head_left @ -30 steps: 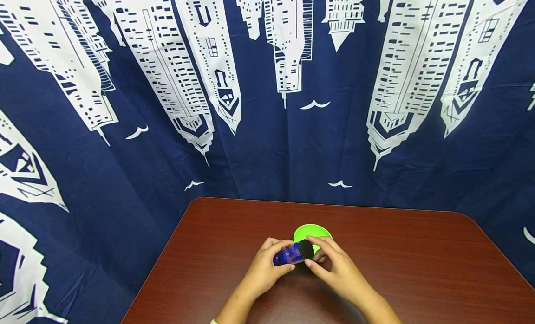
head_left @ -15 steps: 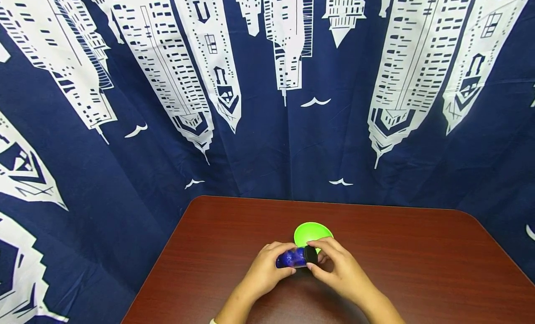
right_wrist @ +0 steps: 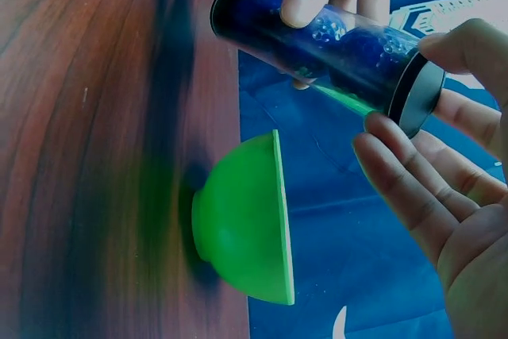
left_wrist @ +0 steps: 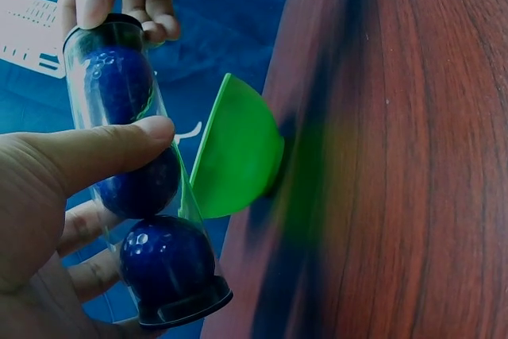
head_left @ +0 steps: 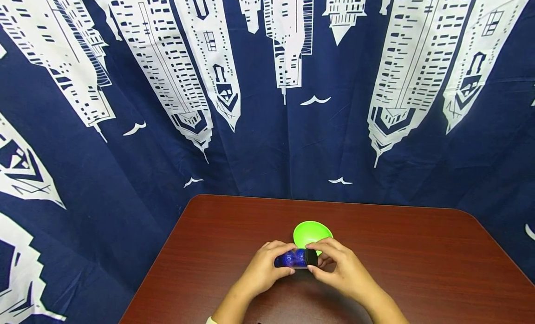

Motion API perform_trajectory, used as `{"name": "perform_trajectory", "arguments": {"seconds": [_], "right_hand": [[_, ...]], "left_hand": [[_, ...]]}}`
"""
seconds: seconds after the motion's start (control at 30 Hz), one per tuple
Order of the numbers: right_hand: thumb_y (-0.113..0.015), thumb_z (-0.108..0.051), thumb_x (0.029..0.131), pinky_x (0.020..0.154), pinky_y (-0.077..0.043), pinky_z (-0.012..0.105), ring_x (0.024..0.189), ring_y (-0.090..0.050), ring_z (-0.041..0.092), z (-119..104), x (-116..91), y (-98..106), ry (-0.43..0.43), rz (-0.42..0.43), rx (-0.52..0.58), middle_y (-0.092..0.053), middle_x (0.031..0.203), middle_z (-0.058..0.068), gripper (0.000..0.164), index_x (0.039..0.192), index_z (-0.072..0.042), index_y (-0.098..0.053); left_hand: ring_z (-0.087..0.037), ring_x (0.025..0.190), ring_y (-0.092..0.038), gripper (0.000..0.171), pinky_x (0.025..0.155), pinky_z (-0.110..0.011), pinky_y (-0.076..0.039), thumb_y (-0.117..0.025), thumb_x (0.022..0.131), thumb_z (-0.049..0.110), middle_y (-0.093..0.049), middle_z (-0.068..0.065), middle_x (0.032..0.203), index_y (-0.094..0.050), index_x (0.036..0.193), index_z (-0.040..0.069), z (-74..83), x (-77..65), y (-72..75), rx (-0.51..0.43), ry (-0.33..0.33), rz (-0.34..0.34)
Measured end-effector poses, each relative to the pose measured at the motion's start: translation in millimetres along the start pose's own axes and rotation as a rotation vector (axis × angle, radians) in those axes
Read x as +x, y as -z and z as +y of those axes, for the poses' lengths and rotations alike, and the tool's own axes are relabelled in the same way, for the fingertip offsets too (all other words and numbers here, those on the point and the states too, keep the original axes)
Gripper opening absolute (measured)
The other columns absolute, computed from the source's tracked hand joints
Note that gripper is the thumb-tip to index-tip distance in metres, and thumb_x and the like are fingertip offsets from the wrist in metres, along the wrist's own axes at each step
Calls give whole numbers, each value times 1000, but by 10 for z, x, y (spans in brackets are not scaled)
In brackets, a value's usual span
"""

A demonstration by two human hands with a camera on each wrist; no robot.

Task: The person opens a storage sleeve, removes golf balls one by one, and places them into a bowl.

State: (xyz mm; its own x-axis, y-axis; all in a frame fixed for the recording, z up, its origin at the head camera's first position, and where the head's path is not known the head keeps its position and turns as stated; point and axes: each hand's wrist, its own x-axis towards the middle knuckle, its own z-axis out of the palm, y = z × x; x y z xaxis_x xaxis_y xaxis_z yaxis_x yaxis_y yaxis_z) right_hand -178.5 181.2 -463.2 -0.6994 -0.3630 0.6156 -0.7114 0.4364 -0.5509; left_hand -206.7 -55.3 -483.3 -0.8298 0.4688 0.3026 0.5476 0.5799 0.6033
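Left hand (head_left: pixel 264 268) grips clear tube (head_left: pixel 292 259); right hand (head_left: pixel 343 267) seemingly pinches its black cap (head_left: pixel 311 257).

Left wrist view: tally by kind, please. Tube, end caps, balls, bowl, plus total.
Clear tube: 1
Black end caps: 2
Blue balls: 3
Green bowl: 1
Total: 7

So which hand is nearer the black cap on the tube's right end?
Right: the right hand pinches that black cap, while the left hand grips the clear tube farther along its body.
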Motion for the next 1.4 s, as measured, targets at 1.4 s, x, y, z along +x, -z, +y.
{"name": "perform_trajectory", "arguments": {"seconds": [1.4], "right_hand": [[-88, -3, 73, 71, -54, 14, 77, -59, 6, 42, 26, 9, 57, 94, -102, -61, 109, -5, 50, 119, -11, -69]], "left_hand": [[-13, 112, -64, 51, 97, -33, -56, -85, 82, 22, -69, 4, 121, -67, 131, 23, -25, 13, -35, -103, 49, 45]]}}
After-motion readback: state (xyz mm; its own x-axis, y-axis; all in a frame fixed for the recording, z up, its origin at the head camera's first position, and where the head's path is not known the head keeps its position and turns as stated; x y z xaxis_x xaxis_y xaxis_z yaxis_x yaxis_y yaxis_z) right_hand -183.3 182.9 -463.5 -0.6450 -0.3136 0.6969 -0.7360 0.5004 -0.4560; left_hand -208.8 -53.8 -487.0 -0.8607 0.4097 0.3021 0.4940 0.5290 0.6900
